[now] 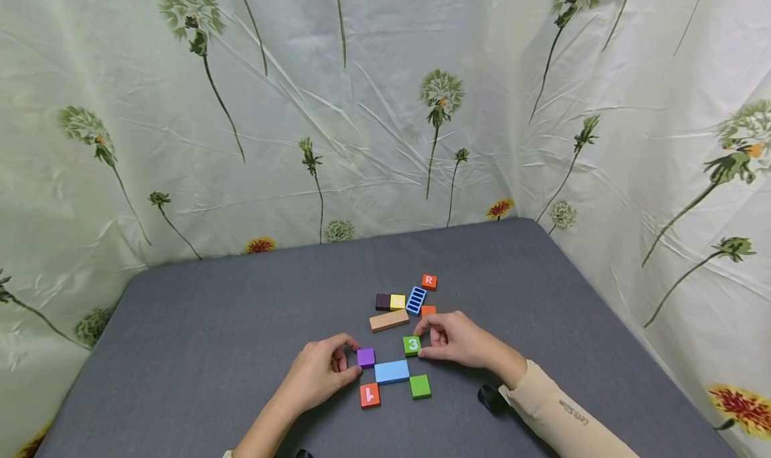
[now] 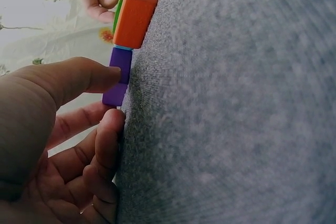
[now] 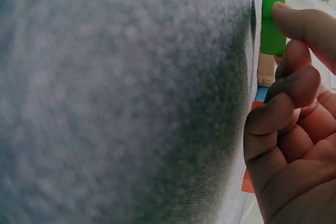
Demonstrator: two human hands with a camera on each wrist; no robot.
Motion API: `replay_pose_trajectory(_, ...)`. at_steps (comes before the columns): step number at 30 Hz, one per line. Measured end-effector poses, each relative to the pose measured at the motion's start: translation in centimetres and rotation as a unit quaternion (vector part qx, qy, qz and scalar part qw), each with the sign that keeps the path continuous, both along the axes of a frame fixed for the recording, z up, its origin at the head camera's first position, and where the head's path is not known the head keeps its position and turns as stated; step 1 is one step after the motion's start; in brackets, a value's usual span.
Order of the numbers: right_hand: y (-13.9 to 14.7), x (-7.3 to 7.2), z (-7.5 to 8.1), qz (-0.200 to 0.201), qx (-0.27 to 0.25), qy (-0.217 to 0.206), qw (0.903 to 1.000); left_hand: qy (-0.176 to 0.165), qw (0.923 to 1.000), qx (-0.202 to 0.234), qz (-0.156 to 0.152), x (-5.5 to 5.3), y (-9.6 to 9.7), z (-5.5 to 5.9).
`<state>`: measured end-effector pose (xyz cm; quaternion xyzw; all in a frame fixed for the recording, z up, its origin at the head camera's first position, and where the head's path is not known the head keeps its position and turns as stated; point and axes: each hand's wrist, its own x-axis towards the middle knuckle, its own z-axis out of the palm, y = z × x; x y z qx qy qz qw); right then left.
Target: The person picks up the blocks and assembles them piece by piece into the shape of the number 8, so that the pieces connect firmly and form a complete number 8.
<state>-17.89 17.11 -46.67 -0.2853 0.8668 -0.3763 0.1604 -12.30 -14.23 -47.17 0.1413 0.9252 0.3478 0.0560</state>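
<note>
"Purple block [image 1: 365, 358], at the light-blue block's [image 1: 392, 371] far left corner; what could go wrong with it?"

"An uneven push from the left hand [image 1: 314, 372] might twist it and knock the light-blue block askew; the red block [image 1: 370, 395] at that block's near left corner lies close to the thumb, so a low sweep could drag it; past the light-blue block's far right corner, the green block marked 3 [image 1: 412, 345] may slip if the right hand's [image 1: 460, 341] grip is too shallow."

"And the hands' pose?"

"The left is left of the light-blue block, thumb and index finger pinching the purple block, other fingers curled; the right is off its far right corner, thumb and index finger pinching the green 3, the rest folded in; whether that block touches the grey cloth [image 1: 241, 324], I can't tell."
</note>
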Motion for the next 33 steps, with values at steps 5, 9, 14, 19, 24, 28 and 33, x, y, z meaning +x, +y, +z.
replay_pose_trajectory(5,0.01,0.11,-0.06,0.004,-0.001,-0.006,1.0,0.0,1.0,0.001,0.001,0.02,-0.02,0.03)
replay_pose_trajectory(9,-0.01,0.17,-0.11,0.008,-0.001,-0.011,0.9999,0.0,1.0,0.002,0.001,0.05,-0.01,0.03)
replay_pose_trajectory(14,-0.06,0.17,-0.1,0.008,-0.001,-0.02,0.9998,0.001,1.0,0.003,0.001,0.04,0.0,0.0)
replay_pose_trajectory(19,-0.06,0.13,-0.08,0.009,0.003,-0.023,0.9997,-0.001,1.0,0.006,0.0,0.03,-0.01,-0.02)
replay_pose_trajectory(24,-0.05,0.1,-0.08,0.01,0.008,-0.023,0.9997,-0.005,1.0,0.006,0.001,0.04,-0.02,-0.02)
replay_pose_trajectory(28,-0.07,0.09,-0.07,0.011,0.006,-0.026,0.9996,-0.008,0.9999,0.006,0.003,0.06,-0.01,0.0)
replay_pose_trajectory(33,-0.04,0.09,-0.11,0.013,0.002,-0.03,0.9995,-0.008,1.0,0.005,0.004,0.08,0.0,0.01)
